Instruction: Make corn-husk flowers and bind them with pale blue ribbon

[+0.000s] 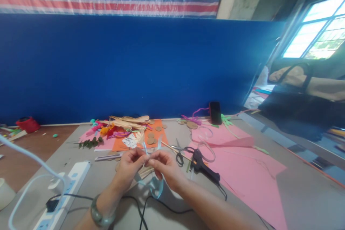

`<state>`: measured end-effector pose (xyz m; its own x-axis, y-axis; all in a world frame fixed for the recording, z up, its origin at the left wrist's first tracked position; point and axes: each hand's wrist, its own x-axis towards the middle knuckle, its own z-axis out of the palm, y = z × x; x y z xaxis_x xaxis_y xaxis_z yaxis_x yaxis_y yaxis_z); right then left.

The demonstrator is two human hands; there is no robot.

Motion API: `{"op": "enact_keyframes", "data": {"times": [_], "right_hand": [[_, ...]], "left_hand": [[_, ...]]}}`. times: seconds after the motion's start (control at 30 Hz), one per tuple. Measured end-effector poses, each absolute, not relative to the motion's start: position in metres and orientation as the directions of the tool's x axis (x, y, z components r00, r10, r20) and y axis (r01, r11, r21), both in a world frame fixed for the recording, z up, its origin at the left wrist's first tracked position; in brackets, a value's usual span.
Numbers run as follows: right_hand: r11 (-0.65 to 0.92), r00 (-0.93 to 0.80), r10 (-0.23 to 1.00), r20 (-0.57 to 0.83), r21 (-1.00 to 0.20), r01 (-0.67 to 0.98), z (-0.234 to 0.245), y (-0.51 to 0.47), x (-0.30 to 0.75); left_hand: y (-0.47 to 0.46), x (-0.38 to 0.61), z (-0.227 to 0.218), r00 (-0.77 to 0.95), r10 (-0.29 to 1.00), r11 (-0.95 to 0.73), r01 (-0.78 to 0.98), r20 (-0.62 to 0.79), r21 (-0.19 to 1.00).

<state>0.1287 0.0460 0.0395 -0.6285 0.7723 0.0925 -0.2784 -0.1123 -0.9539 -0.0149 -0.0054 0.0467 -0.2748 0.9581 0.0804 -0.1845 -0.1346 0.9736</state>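
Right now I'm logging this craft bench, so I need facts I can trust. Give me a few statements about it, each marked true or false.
1. The left hand and right hand both pinch a pale blue ribbon. True.
2. The right hand holds the black glue gun. False: it lies on the table, right of the hands, untouched.
3. A black phone stands against the blue wall. True.
4. The scissors lie on the white power strip. False: they lie beside the glue gun; the strip is far left.
5. The left wrist wears a bracelet. True.
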Motion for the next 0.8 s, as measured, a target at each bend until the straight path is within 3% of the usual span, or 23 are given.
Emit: {"op": "enact_keyframes", "data": {"times": [0.5, 0.8], "right_hand": [[-0.096, -0.534, 0.841, 0.087, -0.947, -0.307, 0.0414, 0.0442, 0.1281], [-0.326, -0.626, 0.777, -0.068, -0.893, -0.308, 0.0384, 0.0520, 0.1258]], "left_hand": [[-0.0058, -0.0132, 0.0474, -0.303, 0.946, -0.131, -0.042, 0.113, 0.990], [-0.0051, -0.0096, 0.0473, -0.335, 0.942, -0.089, -0.154, 0.032, 0.984]]}}
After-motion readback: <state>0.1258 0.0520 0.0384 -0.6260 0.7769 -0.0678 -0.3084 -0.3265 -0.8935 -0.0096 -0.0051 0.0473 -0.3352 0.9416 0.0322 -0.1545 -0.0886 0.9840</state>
